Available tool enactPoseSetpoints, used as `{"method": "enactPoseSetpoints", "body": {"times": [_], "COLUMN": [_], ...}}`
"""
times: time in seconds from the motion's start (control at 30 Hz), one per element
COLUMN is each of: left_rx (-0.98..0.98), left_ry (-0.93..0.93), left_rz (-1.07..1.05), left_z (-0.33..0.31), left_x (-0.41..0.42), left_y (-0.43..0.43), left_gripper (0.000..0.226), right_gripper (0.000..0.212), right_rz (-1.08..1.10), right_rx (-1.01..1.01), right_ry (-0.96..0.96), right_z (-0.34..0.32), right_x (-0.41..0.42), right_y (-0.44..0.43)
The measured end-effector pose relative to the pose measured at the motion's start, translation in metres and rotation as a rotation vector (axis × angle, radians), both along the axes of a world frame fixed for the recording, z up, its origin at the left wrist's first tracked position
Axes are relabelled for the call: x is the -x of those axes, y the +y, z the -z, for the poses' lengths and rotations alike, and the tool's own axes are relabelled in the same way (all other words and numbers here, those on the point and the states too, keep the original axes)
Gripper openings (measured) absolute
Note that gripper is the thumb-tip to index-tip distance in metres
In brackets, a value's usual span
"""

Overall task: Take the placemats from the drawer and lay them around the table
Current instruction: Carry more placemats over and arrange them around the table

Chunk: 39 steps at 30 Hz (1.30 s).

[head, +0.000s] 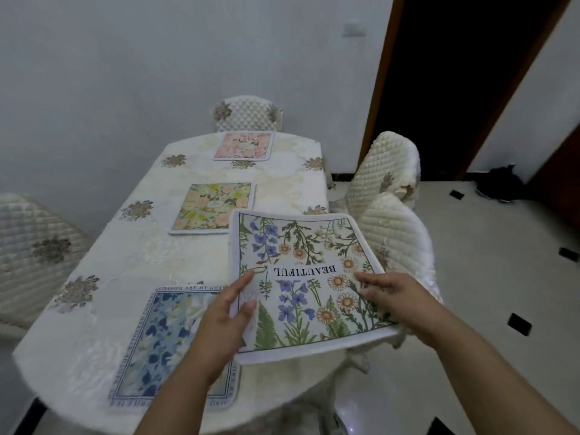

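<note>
Firstly, one cream rectangular fabric placemat printed with wildflowers (301, 277): held tilted over the cloth-covered worktop's (125, 262) right edge, left grip (226, 318) and right grip (392, 296) clasping its sides beside a blue floral placemat (163, 343).

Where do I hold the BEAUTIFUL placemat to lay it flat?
On the BEAUTIFUL placemat, pinch left and right edges from both sides, as the left hand and right hand do: it is thin and bends, so opposite holds keep it spread.
</note>
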State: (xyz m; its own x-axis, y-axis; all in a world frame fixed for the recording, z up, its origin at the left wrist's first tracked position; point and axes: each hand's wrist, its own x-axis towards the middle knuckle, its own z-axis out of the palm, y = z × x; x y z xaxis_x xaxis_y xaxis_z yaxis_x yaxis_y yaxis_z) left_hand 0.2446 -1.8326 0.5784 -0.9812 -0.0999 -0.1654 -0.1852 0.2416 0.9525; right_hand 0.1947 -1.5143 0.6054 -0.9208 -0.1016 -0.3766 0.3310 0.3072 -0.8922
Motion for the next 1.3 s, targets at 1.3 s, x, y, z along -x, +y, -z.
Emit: {"method": "enactPoseSetpoints", "body": {"times": [1.3], "left_rx": [-0.023], "left_ry": [-0.037], "left_rz": [0.516], "left_z": [-0.056], "left_x": [0.064], "left_y": [0.591], "left_gripper": [0.066], "right_gripper": [0.051], "right_rz": [0.544], "right_rx": [-0.128], "right_ry": [0.046], "right_z": [-0.055], "right_x": [-0.118], "right_y": [0.55]}}
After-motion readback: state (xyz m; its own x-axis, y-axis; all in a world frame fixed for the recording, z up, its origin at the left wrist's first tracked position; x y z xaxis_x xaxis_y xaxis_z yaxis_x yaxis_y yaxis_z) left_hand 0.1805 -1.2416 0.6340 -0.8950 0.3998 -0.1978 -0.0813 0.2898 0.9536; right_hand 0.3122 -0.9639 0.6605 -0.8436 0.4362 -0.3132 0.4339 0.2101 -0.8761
